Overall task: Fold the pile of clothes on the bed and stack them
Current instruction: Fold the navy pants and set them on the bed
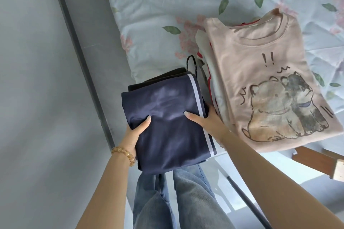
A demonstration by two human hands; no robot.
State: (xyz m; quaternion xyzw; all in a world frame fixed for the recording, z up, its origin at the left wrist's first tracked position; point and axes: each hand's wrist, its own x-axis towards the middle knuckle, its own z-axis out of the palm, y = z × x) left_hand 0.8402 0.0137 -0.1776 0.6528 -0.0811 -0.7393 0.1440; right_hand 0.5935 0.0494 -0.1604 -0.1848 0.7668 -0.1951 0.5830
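A folded navy garment [163,117] with a white side stripe lies on top of darker folded clothes at the bed's near edge, a black drawstring loop poking out behind it. My left hand [135,134] grips its left edge, thumb on top. My right hand [206,119] grips its right edge over the stripe, thumb on top and fingers beneath. To the right sits a stack of folded clothes topped by a pink T-shirt [260,72] printed with cartoon animals; white and red layers show under it.
The bed [167,5] has a pale floral sheet and runs along a grey wall [37,80] at the left. A wooden frame piece [316,161] juts out at lower right. My legs in blue jeans [176,201] stand below the bed edge.
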